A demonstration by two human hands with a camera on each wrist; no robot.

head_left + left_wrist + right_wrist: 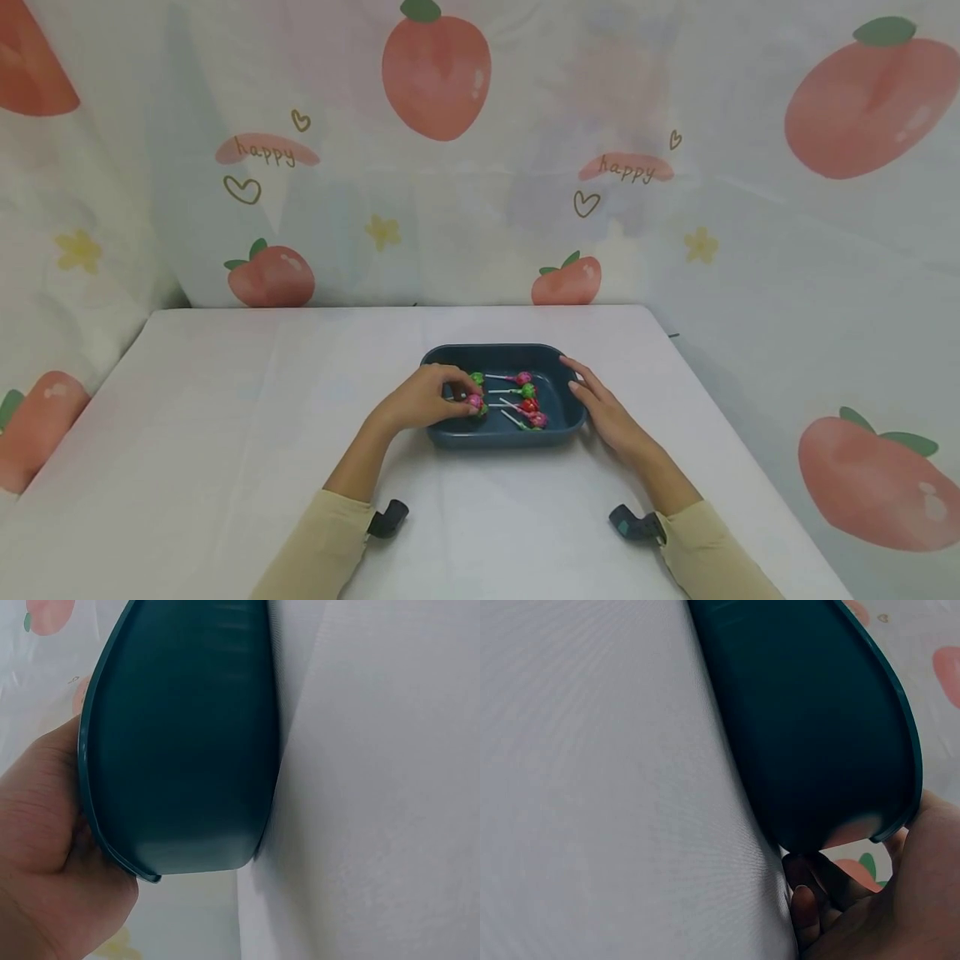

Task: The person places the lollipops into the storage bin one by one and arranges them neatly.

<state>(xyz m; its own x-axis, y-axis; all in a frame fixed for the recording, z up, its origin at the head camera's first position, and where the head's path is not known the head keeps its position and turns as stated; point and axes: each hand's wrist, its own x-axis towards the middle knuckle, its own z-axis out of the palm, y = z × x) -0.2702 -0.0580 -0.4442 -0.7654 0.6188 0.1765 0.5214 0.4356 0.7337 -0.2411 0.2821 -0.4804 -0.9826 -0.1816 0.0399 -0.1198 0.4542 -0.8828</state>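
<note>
A dark teal rectangular dish [504,439] stands on the white table with several wrapped lollipops inside, their heads pink, green and red. My left hand [427,396] reaches over the dish's left side, and its thumb and forefinger pinch a pink-headed lollipop [475,402]. Just behind it lies a green-headed lollipop [476,378], partly covered by the fingers. At the right end, my right hand [615,421] holds the dish by its rim, thumb over the edge. In the right wrist view, other fingers [805,907] curl low beside the dish's outer wall.
In the dish's right half, lollipops lie in a column, including a pink one [522,378] and a red one [529,405], sticks pointing left. A white cloth covers the table [225,467]. Behind it hangs a curtain [480,192] printed with peaches.
</note>
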